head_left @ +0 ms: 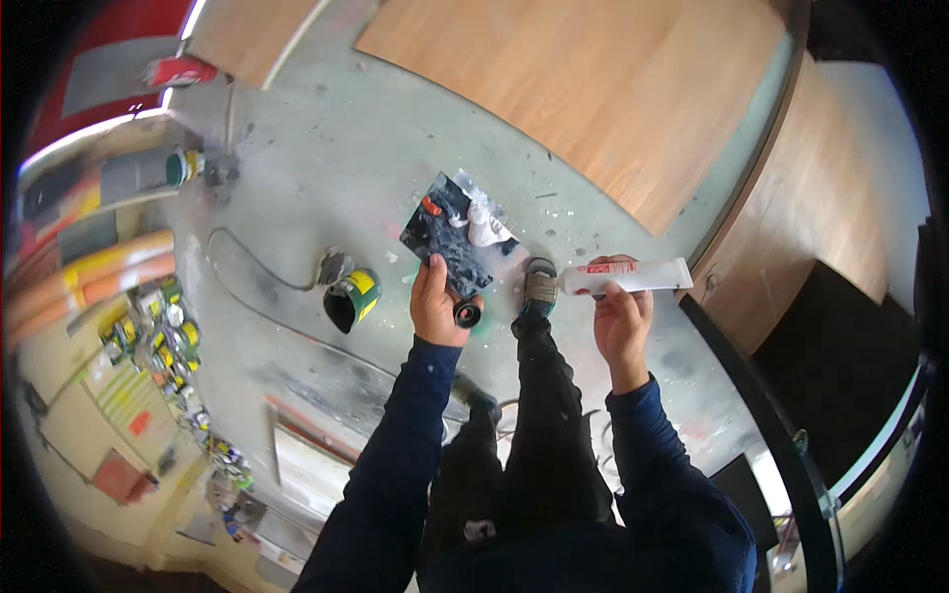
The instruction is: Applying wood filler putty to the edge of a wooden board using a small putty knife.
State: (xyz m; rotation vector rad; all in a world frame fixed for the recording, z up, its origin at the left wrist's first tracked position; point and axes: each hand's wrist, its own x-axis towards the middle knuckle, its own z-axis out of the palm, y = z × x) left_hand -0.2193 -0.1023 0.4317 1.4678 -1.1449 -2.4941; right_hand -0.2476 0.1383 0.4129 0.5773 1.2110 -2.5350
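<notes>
My left hand (437,308) is closed round the lower edge of a dark, smeared mixing board (450,259). White putty (485,225) sits in a lump on its far right part, and a small orange-red dab (431,206) lies nearer its far left corner. A round black piece with a hollow end (468,314) shows by the fingers of this hand; whether it belongs to the board cannot be made out. To the right, my right hand (623,321) grips a white squeeze tube (657,275) with red print, held nearly level, its narrow end towards the board.
On the stained grey floor at left lies a green and yellow can (354,298) beside a thin hose (252,265). Large wooden panels (593,89) stretch across the far side and right. Several cans (163,331) crowd the left edge. A black frame (756,420) stands at right.
</notes>
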